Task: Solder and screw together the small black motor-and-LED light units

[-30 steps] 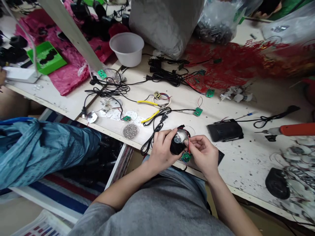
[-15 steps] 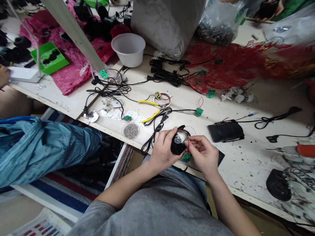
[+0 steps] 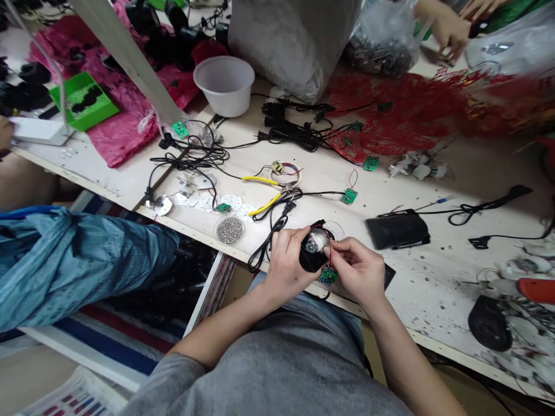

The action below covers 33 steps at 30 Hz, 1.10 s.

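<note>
My left hand (image 3: 286, 261) is wrapped round a small black housing (image 3: 313, 254) with a shiny silver reflector in it, held just above the near edge of the workbench. My right hand (image 3: 358, 270) pinches the thin red wire beside the housing, fingers pressed together. A small green circuit board (image 3: 328, 275) hangs from that wire between my two hands. A black cable (image 3: 269, 237) runs from the housing across the bench to the left.
On the workbench (image 3: 433, 283) lie yellow-handled pliers (image 3: 264, 193), a dish of small metal screws (image 3: 229, 230), a black case (image 3: 398, 229), loose green boards (image 3: 348, 197), a white bowl (image 3: 224, 85), tangled black cables (image 3: 286, 127) and red netting (image 3: 403, 121). An orange-handled tool (image 3: 535, 289) lies far right. Another person's hand (image 3: 446, 32) works at the back.
The orange-handled tool at the right has dropped lower on the bench. Another person's hand has come into view at the back right. My hands stay on the housing and wire.
</note>
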{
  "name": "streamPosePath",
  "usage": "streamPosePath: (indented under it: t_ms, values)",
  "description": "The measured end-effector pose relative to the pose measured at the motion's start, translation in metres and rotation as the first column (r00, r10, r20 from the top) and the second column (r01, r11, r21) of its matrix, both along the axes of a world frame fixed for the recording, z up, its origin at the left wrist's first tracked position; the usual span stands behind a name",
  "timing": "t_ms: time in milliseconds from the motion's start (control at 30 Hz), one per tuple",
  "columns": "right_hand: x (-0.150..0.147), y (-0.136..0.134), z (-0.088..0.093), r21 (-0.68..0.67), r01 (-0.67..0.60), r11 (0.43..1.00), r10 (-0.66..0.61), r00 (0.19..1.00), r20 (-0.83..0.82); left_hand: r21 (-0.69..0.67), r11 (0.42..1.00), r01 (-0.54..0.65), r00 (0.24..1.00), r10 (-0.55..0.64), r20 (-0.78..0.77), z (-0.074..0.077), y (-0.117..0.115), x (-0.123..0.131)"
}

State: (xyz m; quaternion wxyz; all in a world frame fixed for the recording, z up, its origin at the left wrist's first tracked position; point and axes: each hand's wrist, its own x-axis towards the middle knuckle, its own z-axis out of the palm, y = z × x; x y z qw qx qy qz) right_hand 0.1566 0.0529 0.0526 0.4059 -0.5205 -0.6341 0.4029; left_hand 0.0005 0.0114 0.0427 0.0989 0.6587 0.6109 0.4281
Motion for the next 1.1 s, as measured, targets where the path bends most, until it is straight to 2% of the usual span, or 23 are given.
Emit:
streamPosePath:
  t_ms: [267,500,600,800,1100]
  values:
    - [0.004,0.003,-0.003,-0.033,-0.022,0.999,0.021,0.999,-0.037,0.03,0.999,-0.017,1.0,0.016,0.008,0.002,0.005,0.002]
    - [0.008,0.005,0.0,-0.05,-0.087,0.995,0.085,0.996,-0.041,-0.157,0.987,0.039,0.998,-0.045,-0.039,0.008,0.01,-0.004]
    - [0.009,0.006,-0.002,-0.041,-0.102,0.994,0.1,0.994,-0.042,-0.193,0.979,0.069,0.996,-0.078,-0.042,0.01,0.011,-0.005]
    - [0.01,0.004,-0.004,0.035,-0.099,0.995,0.099,0.995,-0.005,-0.197,0.977,0.082,0.995,-0.09,-0.032,0.012,0.013,-0.003]
    - [0.01,0.004,0.001,0.162,-0.126,0.979,0.111,0.989,0.102,-0.185,0.978,0.092,0.994,-0.1,-0.035,0.013,0.015,-0.004]
